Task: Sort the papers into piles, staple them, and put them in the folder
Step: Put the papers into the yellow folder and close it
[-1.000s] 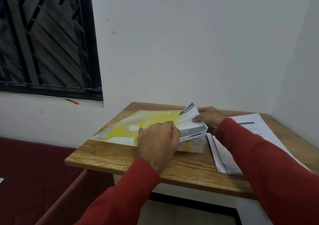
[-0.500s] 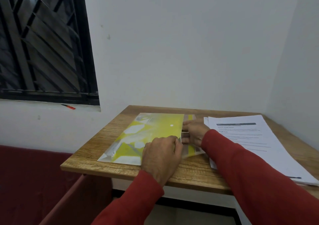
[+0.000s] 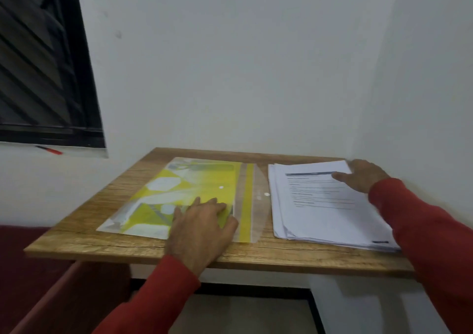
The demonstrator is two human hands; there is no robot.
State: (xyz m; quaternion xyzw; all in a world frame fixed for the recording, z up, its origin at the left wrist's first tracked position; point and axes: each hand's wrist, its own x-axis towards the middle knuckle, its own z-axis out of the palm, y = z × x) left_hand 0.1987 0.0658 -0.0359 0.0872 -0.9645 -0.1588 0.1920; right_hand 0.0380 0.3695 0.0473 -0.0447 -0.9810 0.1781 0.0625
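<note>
Right hand (image 3: 363,177) gone from folder (image 3: 204,187) mouth to paper stack (image 3: 325,205) (fingers flat, gripping nothing); left hand (image 3: 202,223) presses folder, palm flat.

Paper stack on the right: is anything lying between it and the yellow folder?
Nothing visible. Only bare table separates the paper stack from the folder. The right hand rests on the stack; the left hand presses the folder.

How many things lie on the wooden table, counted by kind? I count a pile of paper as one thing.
Yellow plastic folder: 1
Stack of printed papers: 1
Hands resting on them: 2, left hand and right hand
Total: 4
</note>
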